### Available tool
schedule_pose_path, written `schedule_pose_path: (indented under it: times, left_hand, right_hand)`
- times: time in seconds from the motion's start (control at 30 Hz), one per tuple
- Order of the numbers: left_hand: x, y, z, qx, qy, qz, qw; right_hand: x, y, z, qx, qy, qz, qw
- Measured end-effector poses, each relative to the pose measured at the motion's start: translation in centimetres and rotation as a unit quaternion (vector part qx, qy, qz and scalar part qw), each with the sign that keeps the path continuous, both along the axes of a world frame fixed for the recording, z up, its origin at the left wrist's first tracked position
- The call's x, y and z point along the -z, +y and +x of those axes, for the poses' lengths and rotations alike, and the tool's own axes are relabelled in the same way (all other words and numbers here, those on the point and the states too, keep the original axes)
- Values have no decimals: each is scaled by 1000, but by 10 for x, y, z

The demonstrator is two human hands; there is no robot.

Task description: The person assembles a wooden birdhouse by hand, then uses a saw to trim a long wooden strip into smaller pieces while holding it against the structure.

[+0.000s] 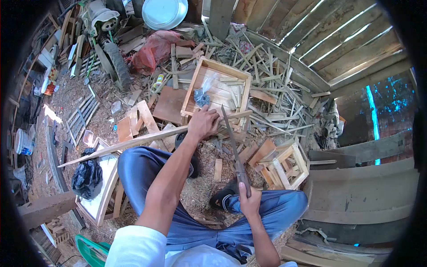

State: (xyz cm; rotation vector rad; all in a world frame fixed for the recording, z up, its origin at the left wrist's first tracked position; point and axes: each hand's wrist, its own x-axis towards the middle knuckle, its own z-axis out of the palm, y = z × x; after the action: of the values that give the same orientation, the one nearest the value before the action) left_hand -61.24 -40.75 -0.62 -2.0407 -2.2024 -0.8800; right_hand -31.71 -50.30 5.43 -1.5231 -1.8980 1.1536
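The person is sitting on the floor and looks to be getting ready to trim a long stick point(133, 143). The long stick is lying across the person's knee, running from the left side up to the big wooden box point(222, 66), with its far end resting by that box. The left hand point(203, 123) is pressing down on it near the far end, and its fingers are closed around the wood. The right hand point(249, 204) is holding a long knife point(231, 138) down by the right knee. Its fingers are wrapped tight around the handle. The blade is pointing up and away, and its tip is reaching close to the left hand.

I think the next move is calling for care. The blade needs to meet the wood and not the left fingers, which are sitting very near it. The stick needs holding firm so it is not sliding.

Now counting:
- The pile of thin sticks point(271, 89) has too many to count.
- Two wooden boxes: the big one and a small crate point(287, 165).
- Two bags: a red bag point(153, 50) and a black bag point(86, 178).
- One white bowl point(164, 12).
- One long stick.
- One long knife.
- Two hands working.
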Motion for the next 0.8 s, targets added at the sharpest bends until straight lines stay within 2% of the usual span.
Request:
schedule_pose_path:
  times: [0.07, 0.2, 0.27, 0.4, 0.47, 0.7, 0.8]
  left_hand:
    - [1, 0, 1, -1, 5, 0, 1000]
    - [-1, -1, -1, 0, 1, -6, 1000]
    - [-3, 0, -1, 5, -5, -10, 1000]
    - [-5, 0, -2, 7, -6, -9, 1000]
    - [-5, 1, -3, 10, -12, -7, 1000]
    - [-8, 3, -2, 2, -3, -7, 1000]
    - [-10, 3, -4, 4, -7, -9, 1000]
  right_hand:
    - [-17, -3, -8, -17, -29, 34, 999]
    - [-16, 6, -16, 2, -1, 28, 1000]
    - [-15, 16, -23, 34, 69, 30, 997]
    - [-3, 47, -40, 18, 22, 41, 999]
    - [2, 61, -55, -25, 7, 102, 994]
    - [9, 71, -78, -30, 22, 76, 996]
    - [-3, 66, -80, -27, 42, 56, 997]
